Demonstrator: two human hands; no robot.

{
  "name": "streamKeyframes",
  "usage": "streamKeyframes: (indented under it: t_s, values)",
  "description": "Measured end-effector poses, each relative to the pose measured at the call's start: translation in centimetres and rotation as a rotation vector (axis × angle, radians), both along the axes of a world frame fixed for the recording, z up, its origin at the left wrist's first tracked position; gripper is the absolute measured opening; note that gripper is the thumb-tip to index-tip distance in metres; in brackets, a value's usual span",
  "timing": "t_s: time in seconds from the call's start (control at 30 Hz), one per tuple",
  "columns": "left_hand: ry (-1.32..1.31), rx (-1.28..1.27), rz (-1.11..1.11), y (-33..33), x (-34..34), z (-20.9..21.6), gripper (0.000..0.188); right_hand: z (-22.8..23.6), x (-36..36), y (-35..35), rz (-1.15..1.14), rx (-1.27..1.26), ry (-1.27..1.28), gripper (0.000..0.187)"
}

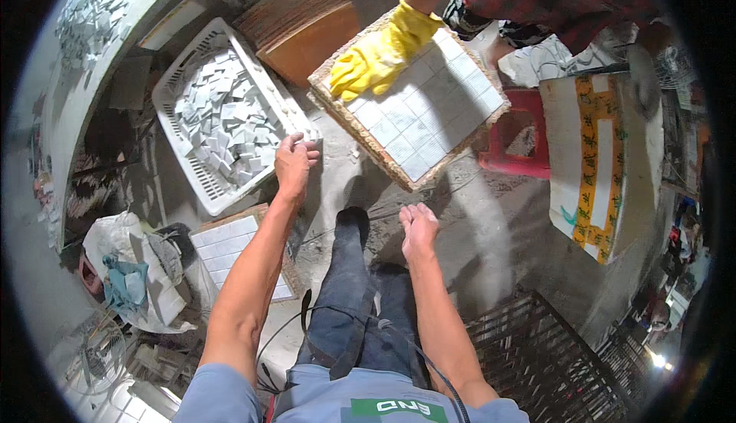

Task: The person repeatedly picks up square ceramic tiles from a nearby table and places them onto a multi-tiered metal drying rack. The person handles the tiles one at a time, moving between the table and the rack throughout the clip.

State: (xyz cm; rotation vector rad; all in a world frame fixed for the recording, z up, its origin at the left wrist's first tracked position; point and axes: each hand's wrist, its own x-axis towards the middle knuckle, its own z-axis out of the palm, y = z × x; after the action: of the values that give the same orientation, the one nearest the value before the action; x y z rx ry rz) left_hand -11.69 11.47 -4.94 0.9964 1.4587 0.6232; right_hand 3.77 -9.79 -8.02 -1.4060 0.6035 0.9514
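Note:
My left hand is at the near right rim of a white slotted plastic basket. Its fingers are loosely curled and slightly apart, with nothing visible in them; whether they touch the rim I cannot tell. Small pale tile pieces fill the basket in a loose heap. My right hand hangs over the floor below a thick square board, fingers drawn together; anything inside them is hidden. White square tiles in a grid cover the board. Another person's yellow-gloved hand lies on its upper left part.
Brown boards are stacked behind the basket. A red plastic stool and a taped carton stand at right. Black metal racks occupy the lower right. A smaller tiled board and a white sack lie at left.

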Motion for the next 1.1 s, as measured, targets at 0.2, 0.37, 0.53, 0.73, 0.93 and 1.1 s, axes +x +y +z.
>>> streamKeyframes:
  t_s: [0.2,0.37,0.53,0.73,0.93,1.1]
  values:
    - [-0.107,-0.18,0.014,-2.7,1.3,-0.9,0.034,2.1,1.7,-4.0,0.052,-0.119,0.03,0.042]
    - [-0.198,-0.415,-0.012,-9.9,3.6,-0.8,0.034,4.1,3.2,-7.0,0.39,-0.326,-0.172,0.033]
    - [-0.193,-0.526,-0.158,-12.4,6.4,-0.4,0.035,6.3,3.9,-4.7,0.936,-0.311,-0.501,0.03]
    - [-0.204,-0.548,-0.119,-13.1,6.5,-1.1,0.037,9.4,5.2,1.6,1.202,-0.278,-0.684,0.03]
    - [-0.237,-0.577,-0.015,-14.7,8.5,-1.0,0.047,10.9,7.1,2.6,1.415,-0.127,-0.82,0.028]
    - [-0.302,-0.569,0.116,-15.3,11.5,-0.4,0.049,10.8,9.4,4.4,1.356,-0.01,-0.946,0.026]
